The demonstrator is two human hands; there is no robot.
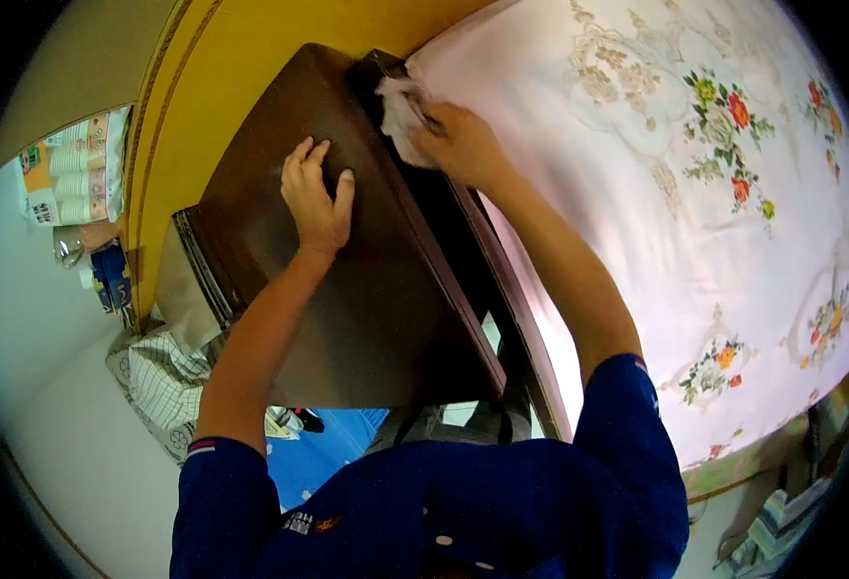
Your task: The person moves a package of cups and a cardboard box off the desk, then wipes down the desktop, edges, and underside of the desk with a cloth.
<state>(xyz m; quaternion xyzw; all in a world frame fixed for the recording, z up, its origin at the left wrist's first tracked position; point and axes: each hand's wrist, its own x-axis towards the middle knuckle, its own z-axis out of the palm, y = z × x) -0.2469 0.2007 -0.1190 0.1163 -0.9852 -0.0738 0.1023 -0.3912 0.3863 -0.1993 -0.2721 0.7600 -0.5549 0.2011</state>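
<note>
A large dark brown panel with a smooth, leather-like surface (367, 280) stands tilted in front of me. My left hand (316, 198) lies on it with the fingers spread and holds nothing. At the panel's upper right edge, my right hand (458, 145) has its fingers closed on a whitish cloth (403, 121). The cloth touches the dark frame (511, 289) beside the panel, over a dark gap between the two. Part of the cloth is hidden behind my fingers.
A bed with a pink floral sheet (627, 193) lies to the right. Behind the panel is a yellow board (251, 58). Packaged paper cups (82, 169) are at the left. A checked cloth (166, 376) and a blue cloth (333, 449) lie lower down.
</note>
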